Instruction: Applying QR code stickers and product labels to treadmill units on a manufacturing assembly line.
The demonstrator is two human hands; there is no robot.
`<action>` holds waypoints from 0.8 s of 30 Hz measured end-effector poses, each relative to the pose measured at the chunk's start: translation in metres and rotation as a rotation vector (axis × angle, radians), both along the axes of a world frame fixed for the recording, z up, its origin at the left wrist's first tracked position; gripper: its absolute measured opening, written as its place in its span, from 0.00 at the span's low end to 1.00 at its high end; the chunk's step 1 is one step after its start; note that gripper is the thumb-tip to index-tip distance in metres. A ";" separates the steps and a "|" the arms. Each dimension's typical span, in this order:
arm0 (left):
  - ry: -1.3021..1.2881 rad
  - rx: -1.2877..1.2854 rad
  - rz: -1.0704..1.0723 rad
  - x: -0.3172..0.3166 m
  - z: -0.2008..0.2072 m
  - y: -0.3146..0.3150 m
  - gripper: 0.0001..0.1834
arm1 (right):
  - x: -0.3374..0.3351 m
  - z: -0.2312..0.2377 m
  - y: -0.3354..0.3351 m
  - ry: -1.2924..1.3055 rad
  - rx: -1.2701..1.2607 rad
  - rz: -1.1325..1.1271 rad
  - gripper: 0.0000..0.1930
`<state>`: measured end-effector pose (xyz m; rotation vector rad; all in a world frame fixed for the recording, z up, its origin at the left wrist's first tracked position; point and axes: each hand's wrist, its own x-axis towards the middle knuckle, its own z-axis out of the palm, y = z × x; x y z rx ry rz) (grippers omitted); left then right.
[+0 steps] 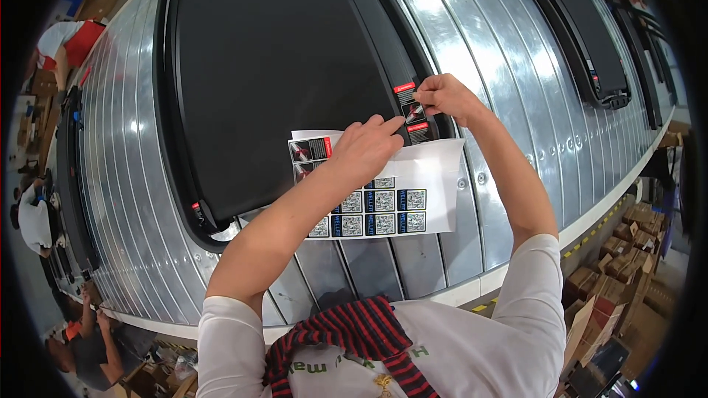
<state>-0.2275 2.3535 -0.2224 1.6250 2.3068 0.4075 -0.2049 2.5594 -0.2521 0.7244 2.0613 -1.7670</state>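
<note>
Pinching with your right hand (451,99), you seem to have thumb and forefinger closed on the right edge of the red-and-black label (413,113), though the fingers hide how much of it they take. Your left hand (367,149) appears to grasp nothing; its fingers stretch out, the foremost meeting the label's left edge. The label lies over the right side rail (392,59) of the black treadmill deck (273,66), close to the deck's near end; whether it is fully stuck down, you cannot tell from here. To do this well, square the label's long side to the deck's rail before pressing, let the left fingertip anchor one edge, then lower the right edge and smooth outward from the middle so no bubble or crease gets trapped. A light pinch should spare the corner from curling. Both wrists sit above the deck's near right corner, the right palm turned inward and the left laid low. Your left forearm (273,239) slants across the deck's near edge, over the white label sheet (441,177) overhanging it; your right forearm (516,166) reaches in from beyond the deck's right side, elbow bent and wide.
</note>
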 end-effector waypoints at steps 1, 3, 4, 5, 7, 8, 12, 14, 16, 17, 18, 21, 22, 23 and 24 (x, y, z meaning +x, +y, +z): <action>-0.004 0.014 -0.013 -0.001 -0.001 0.000 0.05 | 0.000 0.001 0.000 -0.002 0.010 -0.011 0.07; 0.004 -0.003 -0.024 -0.002 -0.001 0.002 0.05 | -0.001 0.002 -0.001 -0.011 0.010 0.000 0.07; 0.011 -0.006 -0.035 -0.002 -0.002 0.003 0.05 | -0.001 0.003 -0.001 -0.020 0.028 -0.011 0.07; 0.011 -0.005 -0.036 -0.003 -0.002 0.004 0.05 | -0.001 0.003 -0.001 -0.019 0.019 0.000 0.07; 0.023 -0.018 -0.051 -0.004 -0.003 0.006 0.05 | -0.002 0.004 -0.001 -0.028 0.037 0.001 0.07; 0.023 -0.018 -0.052 -0.004 -0.004 0.006 0.05 | -0.002 0.004 -0.001 -0.028 0.037 0.000 0.07; 0.027 0.005 -0.061 -0.006 -0.005 0.008 0.05 | -0.003 0.003 -0.001 -0.025 0.047 0.007 0.07; 0.033 0.001 -0.069 -0.006 -0.005 0.008 0.05 | -0.003 0.003 -0.002 -0.020 0.047 0.008 0.07; 0.019 -0.006 -0.058 -0.006 -0.004 0.009 0.04 | -0.003 0.002 -0.002 -0.005 0.059 -0.008 0.07; 0.019 -0.005 -0.060 -0.006 -0.003 0.008 0.04 | -0.002 0.002 -0.002 -0.008 0.052 -0.001 0.07; 0.020 0.003 -0.058 -0.006 -0.002 0.008 0.05 | -0.003 0.001 -0.002 -0.002 0.065 -0.005 0.07; 0.021 -0.028 -0.066 -0.006 0.000 0.009 0.05 | -0.003 0.001 -0.004 0.019 0.101 0.000 0.07; 0.021 -0.069 -0.073 -0.006 0.000 0.010 0.05 | -0.003 0.002 -0.006 0.027 0.140 -0.003 0.06; 0.021 -0.069 -0.077 -0.006 0.000 0.011 0.05 | -0.002 0.004 -0.008 0.034 0.121 0.010 0.06; 0.022 -0.084 -0.076 -0.006 -0.001 0.012 0.05 | -0.002 0.006 -0.010 0.073 0.343 0.113 0.06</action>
